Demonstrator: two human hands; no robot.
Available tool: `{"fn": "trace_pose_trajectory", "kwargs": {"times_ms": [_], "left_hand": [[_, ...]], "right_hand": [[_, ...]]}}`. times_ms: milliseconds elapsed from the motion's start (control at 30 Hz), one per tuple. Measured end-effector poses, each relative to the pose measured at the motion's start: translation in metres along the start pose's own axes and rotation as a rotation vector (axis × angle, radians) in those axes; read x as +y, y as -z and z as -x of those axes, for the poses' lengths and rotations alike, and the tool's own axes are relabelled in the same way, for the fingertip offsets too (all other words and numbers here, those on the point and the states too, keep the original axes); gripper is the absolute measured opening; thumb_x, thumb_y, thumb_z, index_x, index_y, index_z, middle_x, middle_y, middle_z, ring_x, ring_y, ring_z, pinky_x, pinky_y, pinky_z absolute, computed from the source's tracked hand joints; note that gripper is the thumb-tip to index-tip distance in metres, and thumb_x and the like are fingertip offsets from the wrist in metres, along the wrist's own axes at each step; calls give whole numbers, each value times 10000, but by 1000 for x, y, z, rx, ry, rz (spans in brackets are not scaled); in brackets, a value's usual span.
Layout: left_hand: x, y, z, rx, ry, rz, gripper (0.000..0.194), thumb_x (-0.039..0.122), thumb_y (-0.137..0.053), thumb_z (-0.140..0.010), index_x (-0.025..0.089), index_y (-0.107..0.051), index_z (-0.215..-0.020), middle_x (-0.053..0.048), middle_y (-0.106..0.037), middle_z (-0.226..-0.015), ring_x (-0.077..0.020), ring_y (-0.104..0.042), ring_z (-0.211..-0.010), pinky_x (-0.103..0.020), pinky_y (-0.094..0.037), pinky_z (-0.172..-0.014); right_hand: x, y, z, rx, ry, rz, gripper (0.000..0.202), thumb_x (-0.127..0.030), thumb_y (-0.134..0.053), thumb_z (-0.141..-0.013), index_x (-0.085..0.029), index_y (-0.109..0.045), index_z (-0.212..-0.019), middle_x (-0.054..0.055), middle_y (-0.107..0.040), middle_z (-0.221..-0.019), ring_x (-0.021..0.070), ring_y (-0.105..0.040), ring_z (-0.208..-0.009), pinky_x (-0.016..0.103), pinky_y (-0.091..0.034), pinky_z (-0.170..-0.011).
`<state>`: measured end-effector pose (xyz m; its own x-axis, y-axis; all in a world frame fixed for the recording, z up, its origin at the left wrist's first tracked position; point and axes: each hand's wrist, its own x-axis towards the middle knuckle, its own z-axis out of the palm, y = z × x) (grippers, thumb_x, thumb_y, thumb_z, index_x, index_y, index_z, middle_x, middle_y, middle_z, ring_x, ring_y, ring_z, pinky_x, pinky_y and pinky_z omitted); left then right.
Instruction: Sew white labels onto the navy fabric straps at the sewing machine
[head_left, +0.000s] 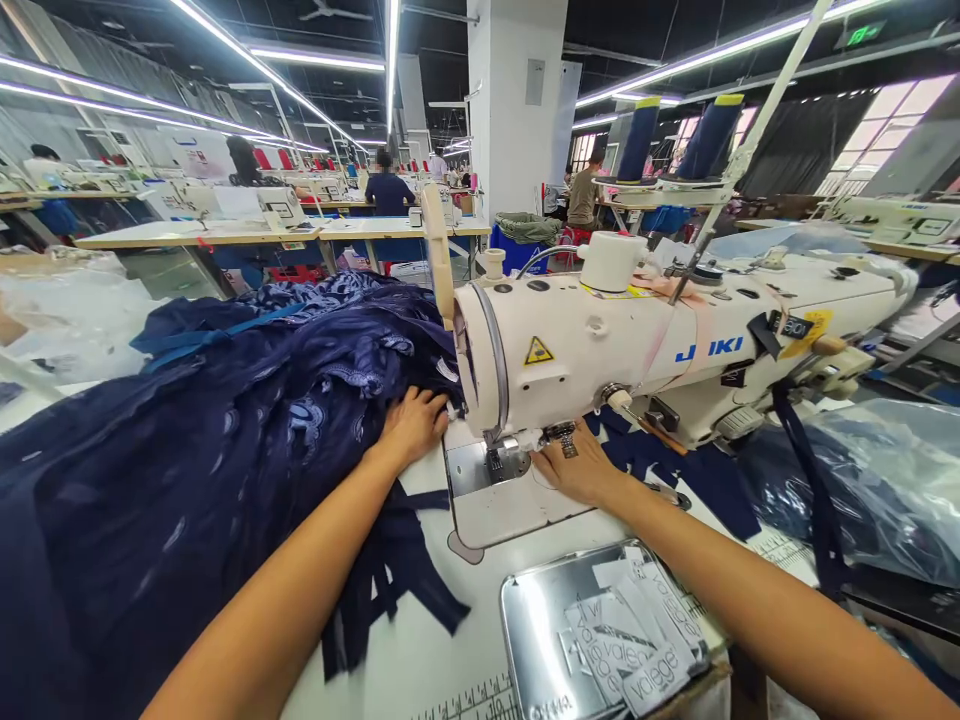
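Note:
A sewing machine [585, 340] with a white body stands on the table before me. My left hand [412, 428] is left of its head, fingers curled at the edge of a heap of navy garments [247, 430], apparently gripping the cloth. Close to the right of the needle and presser foot [495, 462], my right hand [581, 468] reaches under the arm; machine parts hide some of its fingers, and what they hold does not show. A thin thread hangs by that hand. The metal needle plate [471, 470] is between both hands.
A metal tin lid [536, 610] carrying several printed white labels [637, 640] lies near me. Navy strips [412, 570] hang over the table's left part; navy scraps [705, 480] lie beneath the arm. Clear-bagged cloth [862, 480] is at right. Thread cones [637, 140] stand above; people work behind.

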<state>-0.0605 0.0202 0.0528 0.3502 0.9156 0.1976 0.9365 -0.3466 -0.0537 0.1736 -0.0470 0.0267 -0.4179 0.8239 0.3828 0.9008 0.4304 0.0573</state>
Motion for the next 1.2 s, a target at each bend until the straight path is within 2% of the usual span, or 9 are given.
{"fn": "trace_pose_trajectory", "kwargs": {"times_ms": [100,233,433,600,733,867,967,1100,1200], "left_hand": [[-10,-7,-16,40,38,9,289,232,-400,-792,176,-578,-1013,-119,-584,-1017,-301,-451,-1037,-479,-357,-871],[-14,-16,-16,77,20,18,295,244,-386,-808,180,-577,-1023,-114,-590,-1018,-295,-445,-1040,-493,-310,-911],[-8,-16,8,214,-94,-40,286,230,-387,-818,186,-599,-1006,-103,-623,-977,-279,-487,-993,-508,-264,-949],[3,-1,41,321,-171,70,272,137,-423,-782,206,-633,-940,-86,-635,-1030,-292,-458,-1088,-551,-222,-961],[17,21,70,336,-42,422,243,155,-437,-764,196,-659,-851,-65,-668,-924,-243,-544,-949,-426,-364,-849],[40,45,84,234,235,1108,195,221,-481,-713,187,-673,-710,-33,-675,-775,-180,-577,-756,-312,-407,-731],[62,52,83,183,467,1590,124,263,-583,-614,162,-643,-572,-10,-619,-585,-138,-527,-589,-271,-399,-634],[87,48,75,260,570,1750,166,308,-606,-572,154,-581,-519,17,-534,-491,-107,-461,-488,-256,-367,-540],[93,49,81,335,583,1804,176,330,-584,-589,160,-567,-549,16,-543,-538,-109,-478,-522,-250,-366,-545]], "right_hand": [[-2,6,1,-60,9,28,310,-290,-370,-869,-157,-635,-779,78,-572,-714,214,-500,-817,426,-314,-852],[-3,6,2,-65,43,90,350,-274,-344,-873,-167,-646,-731,80,-578,-706,217,-496,-834,409,-321,-837],[-1,-2,8,55,108,163,361,-262,-309,-890,-163,-641,-790,89,-594,-746,210,-489,-820,418,-296,-858],[0,-10,9,156,126,178,301,-270,-349,-876,-175,-629,-817,79,-607,-810,208,-485,-853,443,-243,-911],[-1,-19,8,240,121,199,264,-270,-388,-853,-171,-624,-790,77,-613,-779,213,-502,-833,442,-243,-915],[-6,-20,6,228,102,186,218,-247,-417,-831,-180,-618,-777,68,-612,-742,212,-518,-818,422,-266,-899],[-10,-16,5,197,107,165,198,-217,-418,-825,-180,-606,-774,66,-611,-754,205,-529,-816,401,-284,-891],[-14,-10,4,124,96,148,201,-199,-403,-831,-173,-595,-776,64,-600,-754,192,-534,-799,330,-355,-804],[-16,-9,4,72,78,156,207,-200,-392,-836,-171,-593,-798,66,-606,-787,196,-537,-782,299,-382,-715]]}}
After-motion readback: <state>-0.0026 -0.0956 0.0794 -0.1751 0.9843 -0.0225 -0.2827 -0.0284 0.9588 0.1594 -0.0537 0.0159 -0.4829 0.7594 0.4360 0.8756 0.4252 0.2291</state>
